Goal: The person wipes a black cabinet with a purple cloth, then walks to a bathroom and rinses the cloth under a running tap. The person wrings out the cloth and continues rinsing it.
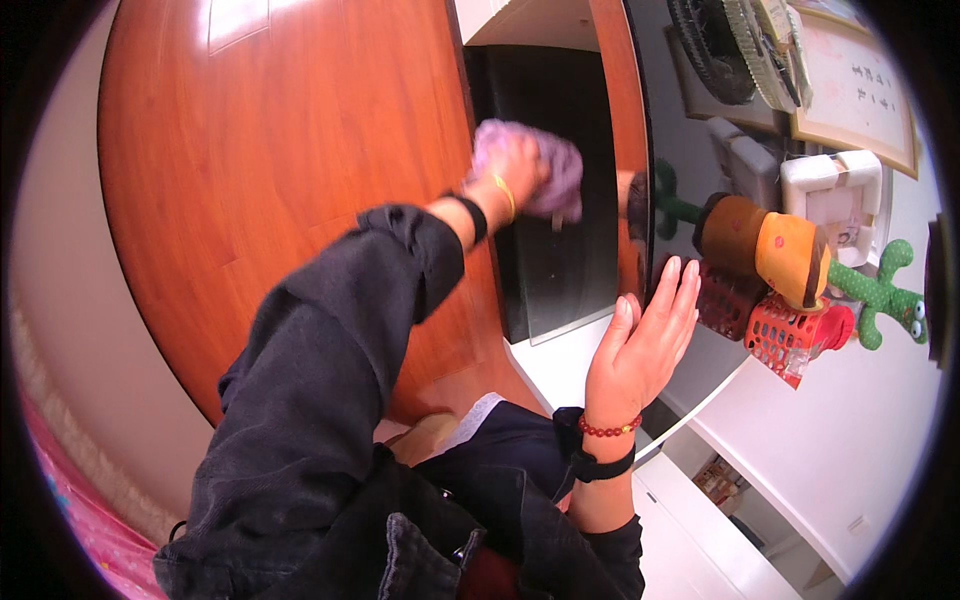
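A crumpled purple cloth [559,169] is gripped in my left hand [517,169], which is slightly blurred. That hand presses it against a dark glossy panel [562,277] of a low cabinet. My right hand [641,349] holds nothing. Its fingers are stretched out, with the thumb a little apart, and it rests at the edge of a black, mirror-like top [682,390]. Beyond its fingertips stand a green cactus plush toy [874,292] in an orange pot [787,259] and a red perforated plastic basket [780,337], both reflected in the top.
Reddish wooden flooring [285,150] stretches along the left. On the black top are a white foam packing piece [832,199] and a framed picture [855,90] bearing writing. A white cabinet [705,525] stands lower right. Pink patterned fabric [97,525] lies at the lower left.
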The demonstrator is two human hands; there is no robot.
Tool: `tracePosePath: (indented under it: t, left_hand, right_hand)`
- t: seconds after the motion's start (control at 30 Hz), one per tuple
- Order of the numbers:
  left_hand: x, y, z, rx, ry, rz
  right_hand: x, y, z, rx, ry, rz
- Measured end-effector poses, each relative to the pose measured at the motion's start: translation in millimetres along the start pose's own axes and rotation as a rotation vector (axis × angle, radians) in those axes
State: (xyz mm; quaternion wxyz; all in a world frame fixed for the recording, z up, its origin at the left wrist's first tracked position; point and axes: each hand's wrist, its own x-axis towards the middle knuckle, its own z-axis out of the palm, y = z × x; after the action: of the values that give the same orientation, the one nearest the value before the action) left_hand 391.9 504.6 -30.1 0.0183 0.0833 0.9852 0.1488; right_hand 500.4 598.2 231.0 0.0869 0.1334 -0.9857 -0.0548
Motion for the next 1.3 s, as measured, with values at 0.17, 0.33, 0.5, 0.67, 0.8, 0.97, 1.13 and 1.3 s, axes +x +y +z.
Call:
tracePosePath:
  t: [0.17,0.33,0.5,0.67,0.8,0.97,1.13,1.3]
  left_hand:
    - [88,-82,-6,-0.259,0.261,-0.456]
    - [126,-62,7,-0.203,0.361,-0.62]
    - [127,-19,5,-0.231,0.223,-0.29]
    - [51,120,44,-0.269,-0.191,0.011]
    - [-42,218,78,-0.267,-0.402,0.327]
    - [-107,232,85,-0.246,-0.39,0.427]
    - [-81,168,67,-0.309,-0.197,0.257]
    - [-11,57,36,-0.246,0.123,-0.192]
  right_hand:
    - [2,0,2,-0.022,-0.007,0.012]
    - [3,-3,5,0.004,-0.007,0.018]
    - [3,-4,6,0.01,-0.012,0.013]
    - [1,-4,9,0.062,-0.012,0.021]
    - [1,-2,10,0.057,-0.003,-0.018]
    - [2,-4,8,0.018,-0.009,-0.034]
    - [3,-5,7,0.022,0.013,-0.042]
    - [1,-6,9,0.057,0.041,-0.021]
